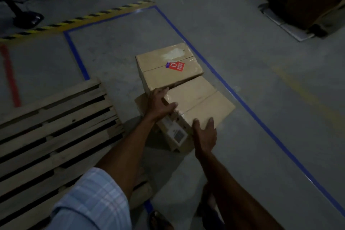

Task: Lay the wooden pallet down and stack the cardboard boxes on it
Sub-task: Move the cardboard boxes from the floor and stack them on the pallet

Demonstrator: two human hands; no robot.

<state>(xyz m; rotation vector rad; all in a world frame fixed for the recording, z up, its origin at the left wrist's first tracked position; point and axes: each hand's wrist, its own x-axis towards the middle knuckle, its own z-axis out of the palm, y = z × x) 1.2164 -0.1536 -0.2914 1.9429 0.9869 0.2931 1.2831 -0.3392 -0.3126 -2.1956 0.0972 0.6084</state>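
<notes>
Your wooden pallet (56,136) already lies flat on the concrete floor (261,89) to your left, slats up, so the first half of the job looks done and the boxes are what remain. None of them is on it yet.

The boxes sit in a cluster just to the right of the pallet, inside the blue tape outline (242,101). The far box (168,65), with a red sticker (176,66) on top, rests on the floor. The near box (197,104) lies tilted, apparently propped on a third box (141,104) of which only a corner shows under your left wrist.

Your left hand (160,104) is spread over the near box's left top edge, fingers reaching into the gap beside the far box, thumb laid on the taped top. Your right hand (204,132) is open at the near right corner, fingers up against the top edge, palm towards the side. Neither hand has closed round anything; they bracket the box from opposite sides, which is how you would steady a tilted carton before lifting it.

From here the likely move is to squeeze inward, lift and swing left to the pallet. Because the box is tilted, it could slide off its support, so get your grip firm first.
</notes>
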